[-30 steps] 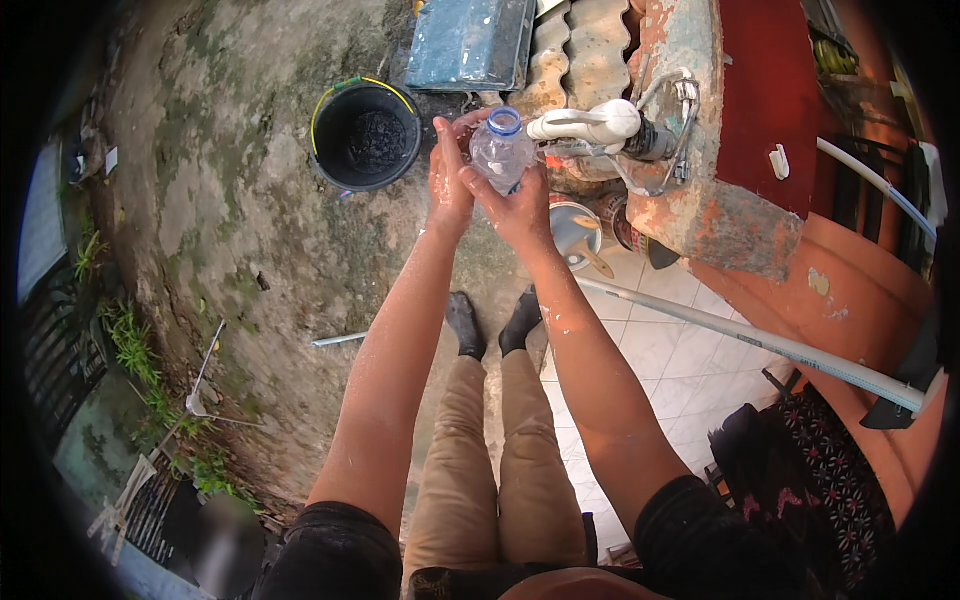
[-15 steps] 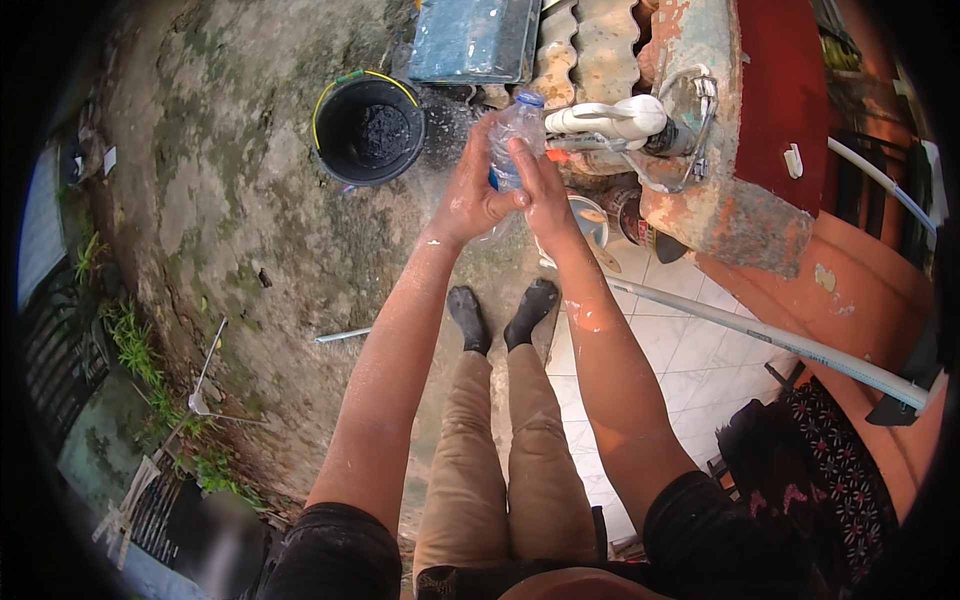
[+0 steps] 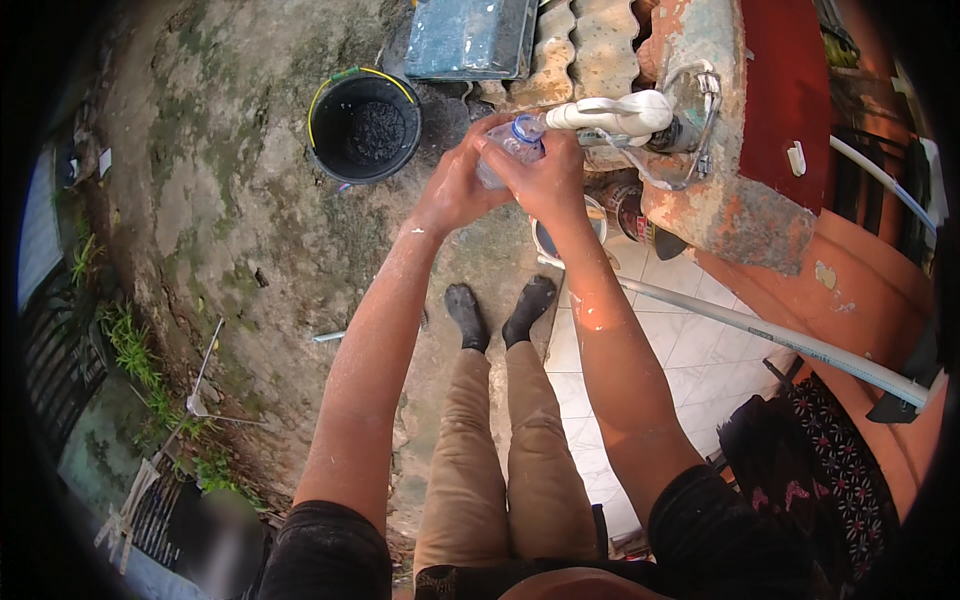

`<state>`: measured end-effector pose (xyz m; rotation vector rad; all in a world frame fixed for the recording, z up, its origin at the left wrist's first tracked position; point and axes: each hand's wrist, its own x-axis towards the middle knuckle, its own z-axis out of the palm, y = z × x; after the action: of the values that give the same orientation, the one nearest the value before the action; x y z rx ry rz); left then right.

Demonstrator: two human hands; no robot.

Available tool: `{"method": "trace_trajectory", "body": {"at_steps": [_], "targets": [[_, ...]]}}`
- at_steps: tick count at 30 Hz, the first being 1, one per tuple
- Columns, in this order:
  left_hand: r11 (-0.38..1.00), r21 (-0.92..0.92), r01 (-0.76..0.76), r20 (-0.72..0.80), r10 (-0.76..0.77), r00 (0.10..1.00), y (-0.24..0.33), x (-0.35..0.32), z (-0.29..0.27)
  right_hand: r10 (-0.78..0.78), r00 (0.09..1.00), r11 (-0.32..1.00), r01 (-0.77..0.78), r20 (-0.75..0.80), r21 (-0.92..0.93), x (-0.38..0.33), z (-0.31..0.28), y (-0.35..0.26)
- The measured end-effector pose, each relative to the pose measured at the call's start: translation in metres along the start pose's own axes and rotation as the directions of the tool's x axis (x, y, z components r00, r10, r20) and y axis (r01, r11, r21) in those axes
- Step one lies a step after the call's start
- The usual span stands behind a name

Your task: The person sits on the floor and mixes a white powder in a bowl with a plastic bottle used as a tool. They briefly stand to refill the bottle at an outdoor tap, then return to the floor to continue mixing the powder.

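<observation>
A clear plastic bottle (image 3: 512,150) with a blue ring at its neck is held between both my hands, its mouth up beside the white tap (image 3: 620,116). My left hand (image 3: 465,185) is wrapped round the bottle's left side. On its right side my right hand (image 3: 550,175) grips it, thumb across the front. The palms and the lower part of the bottle are partly hidden by the fingers. Left of my hands stands a black bucket (image 3: 328,150) with a yellow handle, and dark, wet-looking contents lie inside it.
A blue box (image 3: 470,40) lies beyond my hands, next to corrugated sheets (image 3: 600,45). Below the tap sits a small white pail (image 3: 545,250). A grey pipe (image 3: 780,335) crosses the white tiles at right. Rough concrete (image 3: 230,220) spreads on the left.
The bottle has tilted its mouth toward me and sits lower beside the tap spout. Spray seen between bucket and hands is gone. My right hand has shifted right, uncovering less of the bottle.
</observation>
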<state>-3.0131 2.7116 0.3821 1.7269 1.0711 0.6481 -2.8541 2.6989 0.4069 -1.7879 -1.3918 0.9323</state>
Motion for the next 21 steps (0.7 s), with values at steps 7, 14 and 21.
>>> {"method": "trace_trajectory", "body": {"at_steps": [7, 14, 21], "targets": [[0.996, -0.006, 0.084, -0.253, -0.082, 0.964, -0.011, -0.005, 0.018, -0.239, 0.947, 0.97, 0.242, -0.217, -0.016, 0.007, 0.007, -0.027], [0.989, 0.052, 0.138, -0.253, -0.12, 0.96, -0.024, -0.035, 0.021, -0.232, 0.952, 0.971, 0.239, -0.201, 0.009, 0.008, 0.009, -0.033], [0.828, -0.303, 0.471, -0.036, -0.504, 0.863, -0.008, -0.072, 0.002, 0.499, 0.777, 0.381, -0.594, 0.383, 0.708, 0.032, 0.012, -0.016]]}}
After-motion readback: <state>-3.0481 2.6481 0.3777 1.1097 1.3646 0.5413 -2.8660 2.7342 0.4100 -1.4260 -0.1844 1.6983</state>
